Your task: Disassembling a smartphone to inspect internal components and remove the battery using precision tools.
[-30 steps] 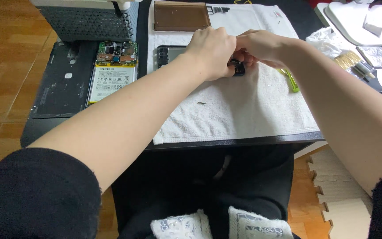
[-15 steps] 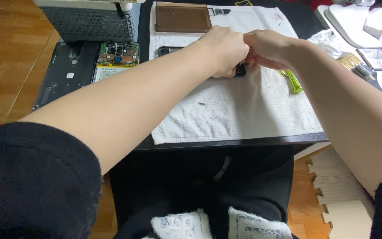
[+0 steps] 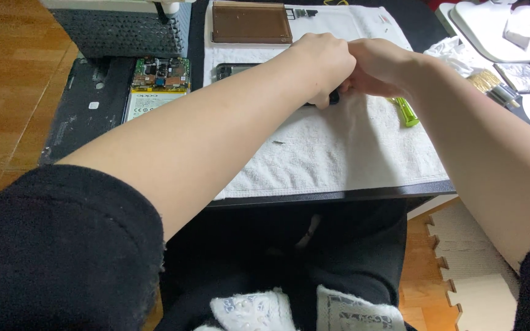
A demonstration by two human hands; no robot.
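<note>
1 head cam, looks down and fwd, close over white towel (image 3: 351,153), arms in foreground

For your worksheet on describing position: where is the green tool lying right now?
In the head view, the green tool lies on the white towel, to the right of the right hand and just beside that forearm.

Your left hand (image 3: 323,64) and right hand (image 3: 378,67) met over a small part (image 3: 334,98) on the towel (image 3: 338,147). A tray (image 3: 251,23) lay behind them, an opened phone (image 3: 154,89) left of the towel, a screwdriver (image 3: 405,111) just right.
</note>
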